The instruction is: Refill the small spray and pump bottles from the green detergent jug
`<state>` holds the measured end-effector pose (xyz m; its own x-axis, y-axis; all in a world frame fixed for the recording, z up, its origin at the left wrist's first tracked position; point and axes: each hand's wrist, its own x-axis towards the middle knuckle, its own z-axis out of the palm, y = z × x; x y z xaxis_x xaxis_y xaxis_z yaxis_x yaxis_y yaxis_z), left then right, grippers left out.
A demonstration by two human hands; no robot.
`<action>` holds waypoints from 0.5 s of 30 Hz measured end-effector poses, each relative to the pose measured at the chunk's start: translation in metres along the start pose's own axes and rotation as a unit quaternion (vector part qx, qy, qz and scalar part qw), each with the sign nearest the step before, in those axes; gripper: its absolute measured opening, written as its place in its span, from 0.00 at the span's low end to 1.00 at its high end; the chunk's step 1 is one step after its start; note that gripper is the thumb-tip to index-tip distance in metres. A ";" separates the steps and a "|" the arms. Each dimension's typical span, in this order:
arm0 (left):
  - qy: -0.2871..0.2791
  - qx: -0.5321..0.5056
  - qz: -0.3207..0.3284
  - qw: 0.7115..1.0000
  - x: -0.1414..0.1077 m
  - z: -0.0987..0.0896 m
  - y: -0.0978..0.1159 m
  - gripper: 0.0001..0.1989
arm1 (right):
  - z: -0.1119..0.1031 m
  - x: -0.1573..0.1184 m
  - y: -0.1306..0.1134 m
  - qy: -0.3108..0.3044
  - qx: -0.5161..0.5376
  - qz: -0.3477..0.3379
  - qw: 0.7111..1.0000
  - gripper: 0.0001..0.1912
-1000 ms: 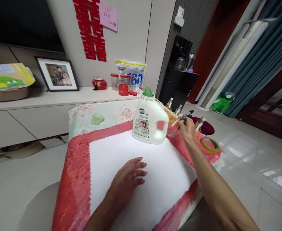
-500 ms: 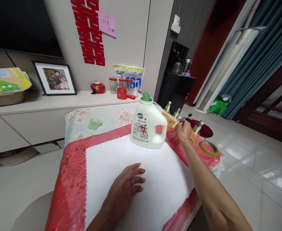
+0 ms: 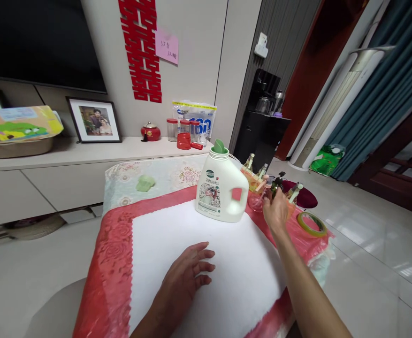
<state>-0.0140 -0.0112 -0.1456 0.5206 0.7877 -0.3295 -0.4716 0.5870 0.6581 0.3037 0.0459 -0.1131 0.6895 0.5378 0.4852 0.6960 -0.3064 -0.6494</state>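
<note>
My left hand (image 3: 188, 272) hovers or rests over the white cloth (image 3: 167, 230), with its fingers apart and nothing in them. Beyond it a white detergent jug (image 3: 222, 188) stands upright, a green cap (image 3: 219, 146) sitting in its neck. My right hand (image 3: 277, 209) is beside a small clear bottle (image 3: 267, 190) at the table's right side. Its fingers are mostly hidden behind the back of the hand, so I cannot tell whether they grip anything. A dark pump bottle (image 3: 279, 182) and a round clear pink-tinted vessel (image 3: 255, 202) are close by.
Orange containers with several light-topped bottles (image 3: 248, 162) line the right side. A roll of yellow tape (image 3: 311, 224) lies nearer me on the red covering (image 3: 116, 253). A crumpled green piece (image 3: 145, 183) is at the far left. Red-lidded jars (image 3: 171, 129) stand on the cabinet.
My right hand has drawn back slightly toward me, and the small clear bottle shows more plainly. My left hand keeps its pose. The whole view has shifted a little.
</note>
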 end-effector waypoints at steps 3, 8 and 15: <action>-0.001 -0.001 0.004 1.000 0.000 -0.001 0.000 0.23 | -0.010 -0.041 0.004 0.000 0.065 -0.026 0.998 0.36; 0.007 0.004 0.012 1.000 -0.001 0.000 0.000 0.23 | -0.017 -0.111 -0.011 -0.100 0.163 -0.051 0.980 0.36; 0.036 -0.006 0.059 0.998 -0.003 0.000 0.007 0.24 | -0.004 -0.155 -0.073 -0.355 0.261 -0.150 0.885 0.19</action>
<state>-0.0184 -0.0095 -0.1403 0.4086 0.8624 -0.2988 -0.5344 0.4914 0.6877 0.1466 -0.0180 -0.1383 0.0599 0.9482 0.3120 0.5105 0.2395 -0.8259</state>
